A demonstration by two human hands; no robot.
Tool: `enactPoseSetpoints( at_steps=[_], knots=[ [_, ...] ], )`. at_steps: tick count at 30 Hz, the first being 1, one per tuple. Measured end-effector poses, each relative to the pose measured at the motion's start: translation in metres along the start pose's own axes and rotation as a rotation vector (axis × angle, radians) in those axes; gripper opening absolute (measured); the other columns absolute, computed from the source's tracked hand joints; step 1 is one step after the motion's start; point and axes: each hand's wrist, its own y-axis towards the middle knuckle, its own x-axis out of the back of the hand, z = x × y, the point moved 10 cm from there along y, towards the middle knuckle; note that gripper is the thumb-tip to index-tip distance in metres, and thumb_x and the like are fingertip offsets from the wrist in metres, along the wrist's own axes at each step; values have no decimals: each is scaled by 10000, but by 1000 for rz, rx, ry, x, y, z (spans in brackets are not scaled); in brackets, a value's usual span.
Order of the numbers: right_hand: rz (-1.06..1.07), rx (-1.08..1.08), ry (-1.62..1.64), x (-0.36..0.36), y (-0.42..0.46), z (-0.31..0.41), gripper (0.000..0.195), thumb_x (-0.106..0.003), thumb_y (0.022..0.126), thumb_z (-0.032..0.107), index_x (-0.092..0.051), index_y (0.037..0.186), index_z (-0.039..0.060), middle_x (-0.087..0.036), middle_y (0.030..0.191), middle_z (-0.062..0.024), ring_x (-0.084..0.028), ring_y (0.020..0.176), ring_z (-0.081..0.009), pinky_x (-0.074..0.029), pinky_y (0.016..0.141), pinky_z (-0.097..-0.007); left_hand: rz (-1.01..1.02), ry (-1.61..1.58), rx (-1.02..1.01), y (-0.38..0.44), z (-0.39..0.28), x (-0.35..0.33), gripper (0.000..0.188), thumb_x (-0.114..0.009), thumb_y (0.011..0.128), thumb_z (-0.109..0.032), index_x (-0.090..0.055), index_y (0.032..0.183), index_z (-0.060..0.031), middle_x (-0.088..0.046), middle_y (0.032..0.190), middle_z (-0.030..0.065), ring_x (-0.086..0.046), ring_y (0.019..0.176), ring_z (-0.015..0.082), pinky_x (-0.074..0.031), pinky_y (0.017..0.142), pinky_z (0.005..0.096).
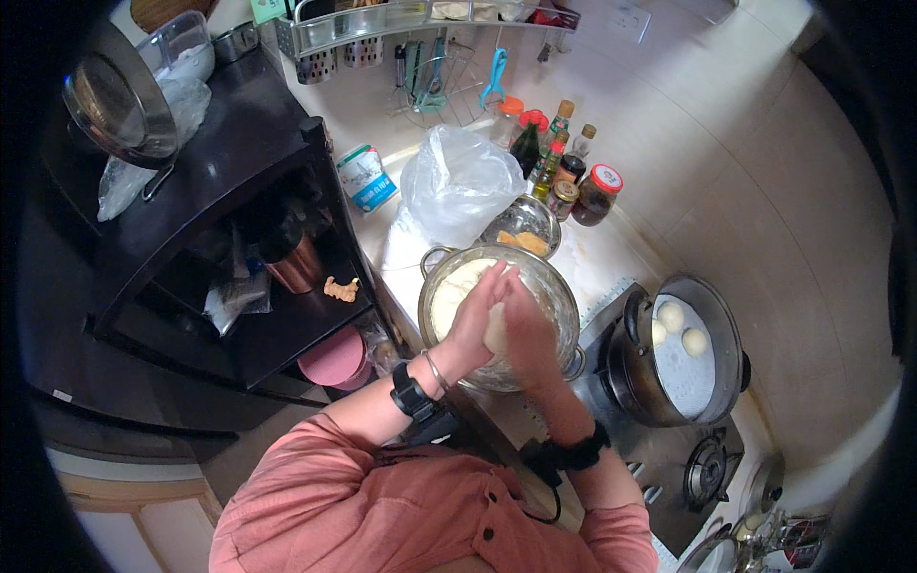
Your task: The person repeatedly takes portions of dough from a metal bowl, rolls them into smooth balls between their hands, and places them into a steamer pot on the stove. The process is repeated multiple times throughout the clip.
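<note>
Both hands are over a two-handled metal pot [571, 304] that holds a large mass of pale dough [453, 290]. My left hand [476, 315] and my right hand [529, 326] face each other, fingertips close together, cupped around a piece of dough [496, 331]. The fingers largely hide that piece, and my right hand is slightly blurred. To the right, a deep steamer pot [637, 379] stands on the stove; several round dough balls [693, 342] lie on its white perforated liner [680, 379].
Behind the dough pot are a clear plastic bag [462, 186], a metal bowl with orange-yellow pieces [555, 228], and several bottles and jars [597, 195]. A dark shelf unit [215, 150] stands at left. A gas burner [706, 465] is at lower right, near the steamer pot.
</note>
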Motion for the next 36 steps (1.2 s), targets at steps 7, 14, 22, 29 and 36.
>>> enactPoseSetpoints(
  at_steps=[7, 14, 22, 29, 36],
  knots=[
    [113, 298, -743, 6, 11, 52, 432, -441, 956, 240, -478, 1295, -26, -442, 1396, -212, -374, 1325, -400, -255, 1123, -441, 37, -401, 391, -26, 43, -30, 614, -236, 1000, -550, -323, 1452, -143, -389, 1458, 81, -364, 1350, 293, -259, 1108, 547],
    [74, 391, -360, 0, -2, 63, 430, -397, 980, 240, -460, 1343, 17, -443, 1421, -172, -376, 1345, -354, -248, 1118, -447, -162, -250, 323, -25, 14, -25, 689, -220, 994, -561, -319, 1443, -48, -378, 1466, 165, -350, 1366, 304, -286, 1113, 468],
    [1, 464, -339, 3, 10, 30, 408, -423, 971, 215, -459, 1339, 42, -452, 1399, -162, -366, 1345, -346, -246, 1103, -498, -217, -101, 167, -16, 3, -10, 561, -183, 1034, -447, -374, 1404, -71, -417, 1444, 102, -408, 1323, 253, -293, 1123, 446],
    [51, 151, -400, 22, 34, -19, 474, -306, 993, 325, -438, 1400, 121, -330, 1513, -115, -250, 1407, -360, -129, 1124, -554, -273, -33, 213, -21, 1, -13, 512, -205, 1044, -412, -336, 1412, -81, -435, 1423, 102, -451, 1290, 268, -355, 1079, 476],
    [-254, 100, -577, 13, 48, 0, 460, -366, 976, 248, -428, 1396, 72, -371, 1489, -133, -249, 1404, -378, -139, 1115, -571, 74, -138, 239, -13, -9, -36, 698, -132, 994, -567, -281, 1465, -74, -420, 1429, 142, -420, 1313, 296, -351, 1066, 488]
  ],
)
